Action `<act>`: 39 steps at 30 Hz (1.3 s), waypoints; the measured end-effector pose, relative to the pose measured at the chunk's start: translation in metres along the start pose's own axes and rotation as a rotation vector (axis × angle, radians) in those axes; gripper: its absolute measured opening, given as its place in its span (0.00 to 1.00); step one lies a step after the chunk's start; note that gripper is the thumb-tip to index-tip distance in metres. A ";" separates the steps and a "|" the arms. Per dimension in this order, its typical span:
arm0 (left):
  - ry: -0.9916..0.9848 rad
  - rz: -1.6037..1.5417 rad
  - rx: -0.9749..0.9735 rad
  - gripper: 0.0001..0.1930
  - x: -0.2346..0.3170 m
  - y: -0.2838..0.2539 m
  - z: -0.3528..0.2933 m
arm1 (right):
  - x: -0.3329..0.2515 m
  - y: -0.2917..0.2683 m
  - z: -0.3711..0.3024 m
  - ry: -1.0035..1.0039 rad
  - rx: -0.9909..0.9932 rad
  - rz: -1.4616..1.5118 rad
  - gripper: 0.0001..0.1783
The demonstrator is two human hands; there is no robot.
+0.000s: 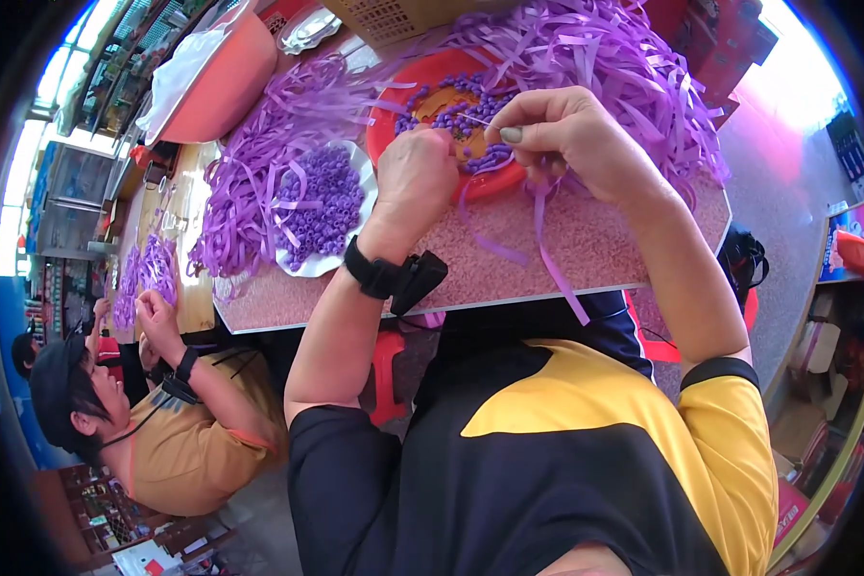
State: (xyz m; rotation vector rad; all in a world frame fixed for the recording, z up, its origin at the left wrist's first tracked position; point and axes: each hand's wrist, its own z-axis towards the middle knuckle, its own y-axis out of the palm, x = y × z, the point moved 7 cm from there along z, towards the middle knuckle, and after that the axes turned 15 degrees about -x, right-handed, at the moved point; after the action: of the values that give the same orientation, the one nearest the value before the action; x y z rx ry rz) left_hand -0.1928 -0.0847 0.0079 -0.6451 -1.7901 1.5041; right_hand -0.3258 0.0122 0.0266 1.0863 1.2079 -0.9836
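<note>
My left hand is closed over the near left rim of a red-orange basin; its fingertips are turned away, so what they grip is hidden. My right hand pinches at the basin's right side, thumb against forefinger. A thin pale needle-like piece juts from its fingertips toward my left hand. Below the right fingers hangs a purple ribbon, its end reaching the table edge. Purple beads lie scattered in the basin. Left of my left wrist, a white fluted dish holds a heap of purple beads.
Purple ribbons pile behind the basin, with another heap at left on the pink speckled table. A pink tub and a tan basket stand farther back. A co-worker sits at left, one hand raised near hanging purple ribbons.
</note>
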 end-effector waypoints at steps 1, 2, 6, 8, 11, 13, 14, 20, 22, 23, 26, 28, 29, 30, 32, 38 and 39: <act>0.001 -0.035 0.006 0.10 0.000 -0.002 -0.002 | -0.001 0.000 0.000 0.008 0.001 -0.016 0.09; 0.002 -0.071 0.012 0.10 0.000 -0.004 -0.005 | 0.000 -0.002 -0.001 0.007 0.006 -0.016 0.09; 0.070 -0.095 0.037 0.10 0.008 -0.010 -0.017 | 0.004 -0.002 0.000 -0.006 0.012 -0.015 0.10; 0.158 -0.097 0.070 0.09 0.013 -0.013 -0.023 | 0.004 -0.002 0.000 -0.006 0.028 0.007 0.10; 0.124 -0.053 0.079 0.09 0.009 -0.007 -0.023 | 0.006 -0.002 0.000 0.032 0.025 -0.022 0.11; 0.096 -0.034 0.074 0.08 0.009 -0.006 -0.020 | 0.007 -0.001 0.002 0.030 0.009 -0.045 0.10; 0.066 -0.011 0.070 0.07 0.008 -0.006 -0.018 | 0.008 -0.001 0.002 0.031 0.007 -0.045 0.10; 0.018 -0.060 0.045 0.07 0.001 -0.005 -0.011 | 0.012 -0.004 0.004 0.034 0.033 -0.051 0.10; 0.051 -0.049 0.060 0.06 0.004 -0.006 -0.011 | 0.010 -0.004 0.004 0.014 0.017 -0.074 0.10; 0.083 -0.039 0.076 0.07 0.007 -0.007 -0.012 | 0.012 -0.006 0.004 0.015 0.021 -0.074 0.10; 0.104 -0.030 0.099 0.07 0.003 -0.004 -0.011 | 0.013 -0.005 0.006 -0.013 -0.010 -0.044 0.11; 0.104 -0.028 0.093 0.06 0.003 -0.003 -0.010 | 0.011 -0.005 0.006 -0.002 0.004 -0.034 0.11; 0.096 -0.023 0.090 0.06 0.003 -0.004 -0.009 | 0.012 -0.006 0.005 0.000 0.010 -0.033 0.11; 0.101 -0.024 0.087 0.06 0.004 -0.003 -0.009 | 0.012 -0.008 0.005 -0.005 0.018 -0.032 0.11; 0.118 -0.083 0.141 0.06 0.004 -0.008 -0.011 | 0.011 -0.008 0.004 -0.013 0.024 -0.029 0.11; 0.147 -0.767 0.285 0.07 -0.015 -0.018 -0.018 | 0.009 -0.004 0.004 -0.027 -0.002 -0.011 0.11; 0.144 -0.768 0.285 0.07 -0.014 -0.024 -0.023 | 0.009 -0.004 0.004 -0.028 0.010 -0.011 0.11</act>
State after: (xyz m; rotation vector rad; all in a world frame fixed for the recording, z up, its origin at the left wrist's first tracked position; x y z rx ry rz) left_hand -0.1644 -0.0857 0.0307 0.0873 -1.4264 1.1005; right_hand -0.3280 0.0074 0.0170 1.0715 1.1879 -1.0113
